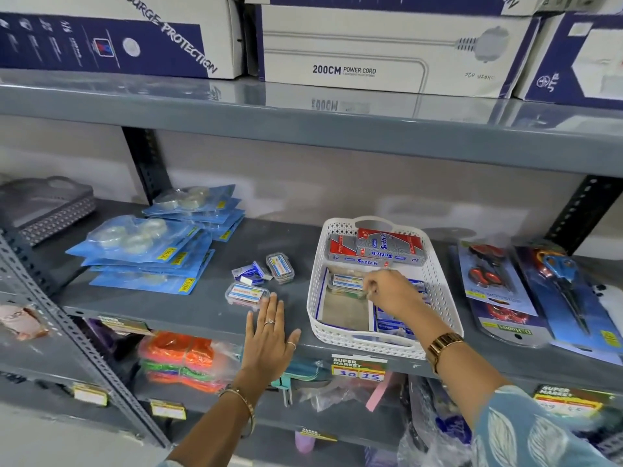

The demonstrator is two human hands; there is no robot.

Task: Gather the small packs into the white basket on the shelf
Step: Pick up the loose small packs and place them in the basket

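Shelf (pixel 209 308) — scissors (pixel 559 284) (carded) flank white basket (pixel 441 291).

Left hand (pixel 269 335) flat, fingers spread — right hand (pixel 387 291) fingertips pinched, wrist bent down

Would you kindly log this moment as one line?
right hand: placing pack in white basket | left hand: open, reaching | small packs left on shelf: three

The left hand (pixel 269 335) wears two thin rings, one set with a small stone, and slim gold bangles at its wrist. Behind the right hand (pixel 391 294) sit a gold link watch and a pale blue leaf-patterned sleeve.
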